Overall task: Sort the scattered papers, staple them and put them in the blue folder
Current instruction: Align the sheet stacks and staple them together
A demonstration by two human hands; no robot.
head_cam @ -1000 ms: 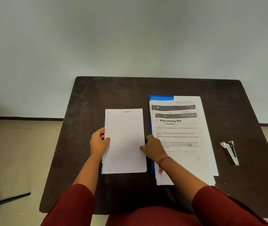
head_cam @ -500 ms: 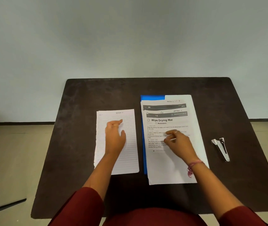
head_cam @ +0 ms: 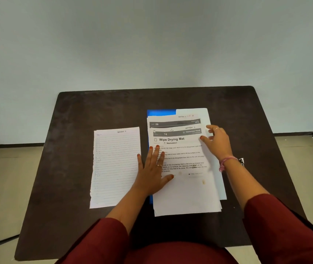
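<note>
Two dark red sleeves (head_cam: 102,241) reach in from the near edge of a dark brown table (head_cam: 72,115), seen from the head camera. The left hand (head_cam: 154,169) lies flat, fingers straight and spread, pressing on the left part of a stack of printed papers (head_cam: 186,191), its little finger out over the gap towards a lined sheet (head_cam: 113,168). That lined sheet lies alone, just beside the stack on the left, its left edge ragged. The top printed page is headed "Wipe Drying Mat". The right hand (head_cam: 218,142), a pink band (head_cam: 226,161) at its wrist, sits at the stack's right edge, thumb and fingers curled on the upper right margin of the pages; whether it has lifted a page cannot be told. The blue folder (head_cam: 161,112) lies beneath the stack, showing only as a strip at the far left corner and a sliver along the near left side. A stapler (head_cam: 241,161) is mostly hidden behind the right wrist. Beyond the table stands a pale wall (head_cam: 152,44).
</note>
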